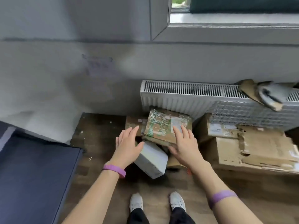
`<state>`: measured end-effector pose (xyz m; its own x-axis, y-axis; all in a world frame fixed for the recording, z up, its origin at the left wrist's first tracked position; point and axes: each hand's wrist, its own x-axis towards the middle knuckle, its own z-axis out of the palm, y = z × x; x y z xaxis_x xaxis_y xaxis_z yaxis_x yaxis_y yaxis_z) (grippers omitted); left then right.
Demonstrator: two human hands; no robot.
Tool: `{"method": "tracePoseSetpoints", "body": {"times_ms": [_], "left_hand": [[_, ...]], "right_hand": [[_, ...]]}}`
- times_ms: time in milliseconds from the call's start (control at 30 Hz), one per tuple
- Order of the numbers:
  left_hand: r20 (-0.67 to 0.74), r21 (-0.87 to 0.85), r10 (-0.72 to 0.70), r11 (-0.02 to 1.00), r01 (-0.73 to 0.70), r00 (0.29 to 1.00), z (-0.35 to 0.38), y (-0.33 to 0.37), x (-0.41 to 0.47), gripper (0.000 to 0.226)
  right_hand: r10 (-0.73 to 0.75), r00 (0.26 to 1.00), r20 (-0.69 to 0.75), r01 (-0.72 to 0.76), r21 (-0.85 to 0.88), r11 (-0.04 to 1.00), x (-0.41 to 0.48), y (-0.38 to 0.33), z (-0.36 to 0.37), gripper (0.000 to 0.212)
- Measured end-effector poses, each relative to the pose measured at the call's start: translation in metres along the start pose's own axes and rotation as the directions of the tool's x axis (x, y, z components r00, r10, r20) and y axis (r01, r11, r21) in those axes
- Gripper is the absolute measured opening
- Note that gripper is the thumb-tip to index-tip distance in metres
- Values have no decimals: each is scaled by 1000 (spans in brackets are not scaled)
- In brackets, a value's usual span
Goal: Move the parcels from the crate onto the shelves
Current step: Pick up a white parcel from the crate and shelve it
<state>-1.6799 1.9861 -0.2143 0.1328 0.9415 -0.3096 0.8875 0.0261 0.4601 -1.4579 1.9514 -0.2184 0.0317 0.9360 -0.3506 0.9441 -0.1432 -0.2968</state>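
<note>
Fingers straight and spread on left hand (127, 143) and right hand (184, 143), gripping nothing. Taped brown parcel (161, 125) lies tilted on a floor pile below the radiator (178, 94), partly hiding a white parcel (151, 160). Right-hand contact with it unclear.

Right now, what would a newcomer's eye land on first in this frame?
Two open hands, the left hand and right hand, reach at centre toward a taped brown parcel below the radiator. A white parcel lies tilted beside it, nearer the camera. At the right sit torn cardboard boxes.
</note>
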Motion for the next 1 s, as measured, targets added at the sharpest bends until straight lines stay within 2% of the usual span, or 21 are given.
{"method": "tracePoseSetpoints", "body": {"times_ms": [167,233,533,733,867,1000], "left_hand": [[208,145,20,988,-51,978,40,-54,46,66],[242,173,25,983,-69,970,57,-70,54,67],[401,189,9,977,-93,916,199,-166,127,68],[423,-99,80,994,-42,903,268,-205,133,64],[360,-139,94,989,-46,928,277,-212,125,61],[336,-124,67,992,-27,939,268,-202,119,57]], "right_hand": [[181,976,120,-190,62,980,19,-4,69,78],[205,965,166,-218,66,974,21,-3,94,77],[294,901,319,-364,189,912,77,25,286,72],[373,778,505,-597,410,690,87,46,383,81],[382,795,471,-606,628,487,82,45,407,86],[425,798,427,-590,696,408,72,37,398,82]]}}
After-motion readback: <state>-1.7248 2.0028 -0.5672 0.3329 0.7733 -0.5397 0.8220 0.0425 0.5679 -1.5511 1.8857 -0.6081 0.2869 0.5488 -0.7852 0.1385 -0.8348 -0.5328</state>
